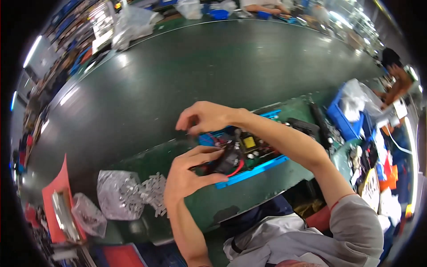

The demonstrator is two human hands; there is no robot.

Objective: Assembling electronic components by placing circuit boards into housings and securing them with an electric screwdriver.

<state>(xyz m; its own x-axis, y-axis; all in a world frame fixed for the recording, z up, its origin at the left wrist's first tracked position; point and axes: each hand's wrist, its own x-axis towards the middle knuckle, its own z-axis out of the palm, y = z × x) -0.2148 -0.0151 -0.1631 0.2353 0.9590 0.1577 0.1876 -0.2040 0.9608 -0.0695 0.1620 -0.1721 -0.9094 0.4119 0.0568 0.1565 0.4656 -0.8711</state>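
In front of me on the green work surface lies an electronic device with a blue metal frame [258,172], its circuit board and a yellow-topped part [249,142] exposed. My left hand [189,171] grips the device's left end, thumb on the near side and fingers on the far side of a black part [230,158] with a red wire [238,169]. Over the far left corner is my right hand [204,118], its fingers curled in toward the thumb. What they hold, if anything, is too blurred to make out. My right forearm crosses above the board and hides some of it.
Left of the device are a clear bag [118,196] and a pile of small grey pieces [155,191]. A pink sheet [60,187] stands farther left. A blue bin [344,118] with plastic bags sits right, near another person [396,75]. A wide dark belt-like surface [191,66] stretches beyond.
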